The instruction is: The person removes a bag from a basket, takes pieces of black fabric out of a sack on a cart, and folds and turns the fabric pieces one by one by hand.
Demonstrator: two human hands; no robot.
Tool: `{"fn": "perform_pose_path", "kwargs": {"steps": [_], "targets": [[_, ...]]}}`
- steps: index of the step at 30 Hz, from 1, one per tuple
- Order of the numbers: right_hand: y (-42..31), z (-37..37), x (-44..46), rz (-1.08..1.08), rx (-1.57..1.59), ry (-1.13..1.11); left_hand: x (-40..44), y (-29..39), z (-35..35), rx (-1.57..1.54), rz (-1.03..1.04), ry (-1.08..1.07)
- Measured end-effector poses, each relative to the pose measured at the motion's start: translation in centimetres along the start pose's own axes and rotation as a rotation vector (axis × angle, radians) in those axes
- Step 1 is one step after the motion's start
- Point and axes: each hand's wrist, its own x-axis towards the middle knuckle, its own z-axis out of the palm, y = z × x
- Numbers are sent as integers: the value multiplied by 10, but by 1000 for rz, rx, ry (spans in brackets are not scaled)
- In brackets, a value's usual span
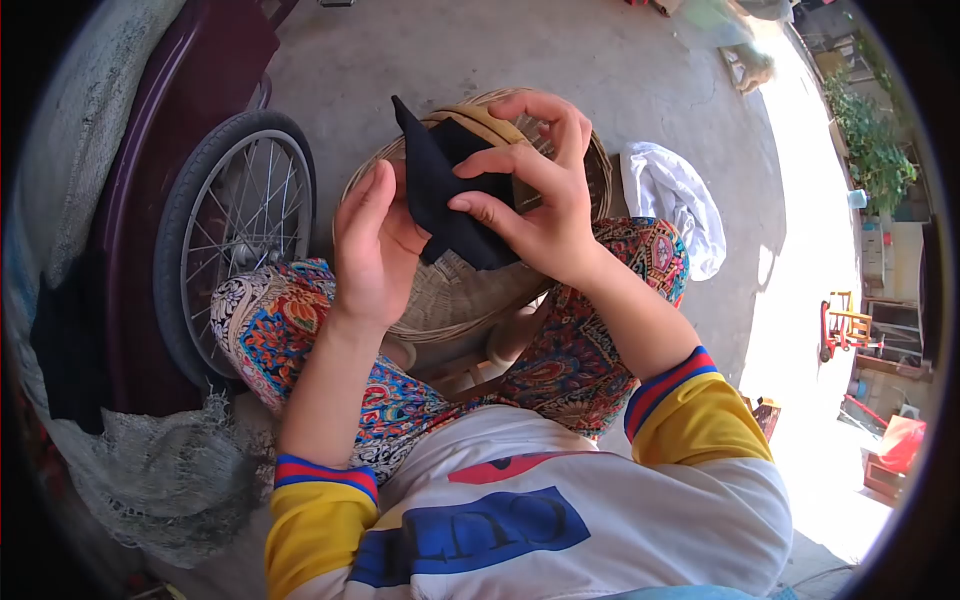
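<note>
A folded piece of black cloth [446, 185] is held up over a round wicker basket [436, 306], one corner pointing upward. My left hand [378, 245] is at the cloth's left edge, with some fingertips hidden behind it. From the right, my right hand [545, 190] grips the same cloth, its thumb and index fingertips on the dark fabric and its other fingers raised and curled. Behind the black cloth, a mustard-tan piece [482, 122] lies near the basket's far rim. The basket stands between my knees.
At the left is a spoked wheel [240, 240] beside a maroon panel [140, 230]. A white cloth [672, 205] lies on the concrete floor to the right of the basket. Frayed woven sacking [185, 480] is at lower left. Small furniture [848, 325] stands in the sunlight at far right.
</note>
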Motion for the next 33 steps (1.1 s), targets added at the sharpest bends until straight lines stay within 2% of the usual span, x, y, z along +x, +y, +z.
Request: {"fn": "perform_pose_path", "kwargs": {"steps": [1,5,11,14,16,17,19,20,22,25,33], "targets": [[0,1,0,-45,14,58,0,1,-1,-50,-23,-5],[-1,3,-4,-8,130,42,-2,-5,-7,-36,25,-51],[7,4,-3,-44,259,87,-1,-19,0,219,153,-118],[3,5,-5,67,420,14,0,-21,1,248,182,-61],[1,7,-6,243,570,-23,-1,-21,4,293,226,3],[1,9,-8,243,570,-22,-1,-22,5,292,225,2],[2,13,-10,400,802,-55,0,-23,7,300,240,47],[1,12,-10,400,802,-56,1,-23,6,299,241,49],[0,11,-10,684,1126,-198,3,-23,2,345,221,106],[3,13,-14,765,1253,-280,3,-26,-3,384,259,130],[7,16,-16,635,1243,-290,-2,-30,-2,501,443,59]]}}
